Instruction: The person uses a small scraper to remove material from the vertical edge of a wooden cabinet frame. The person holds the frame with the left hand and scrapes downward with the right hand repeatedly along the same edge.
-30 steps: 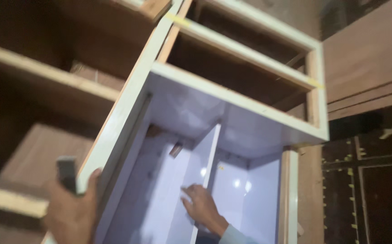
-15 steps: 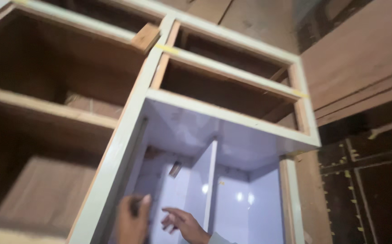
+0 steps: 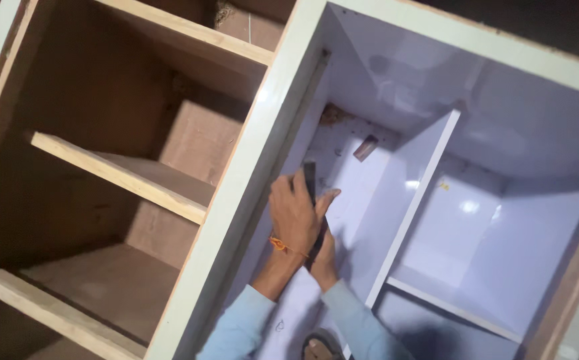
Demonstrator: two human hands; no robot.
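Note:
Both my hands reach into the left compartment of a white laminated cabinet [image 3: 257, 150]. My left hand [image 3: 294, 215], with an orange thread at the wrist, is closed around a flat dark tool [image 3: 310, 179] whose tip points up against the white inner panel. My right hand [image 3: 326, 259] sits just below and behind it, by the tool's lower end. Its fingers are hidden by the left hand. Both forearms wear light blue sleeves.
A white vertical divider [image 3: 415, 197] stands right of my hands, with a white shelf [image 3: 451, 304] beyond it. A small brown block [image 3: 365, 148] sits high on the panel. Bare wooden shelves [image 3: 126, 179] fill the unit at left. A sandal [image 3: 321, 347] shows at the bottom.
The view has closed in on the white cabinet. My left hand has moved with the dark tool from the frame's outer edge into the compartment, and now sits just above my right hand.

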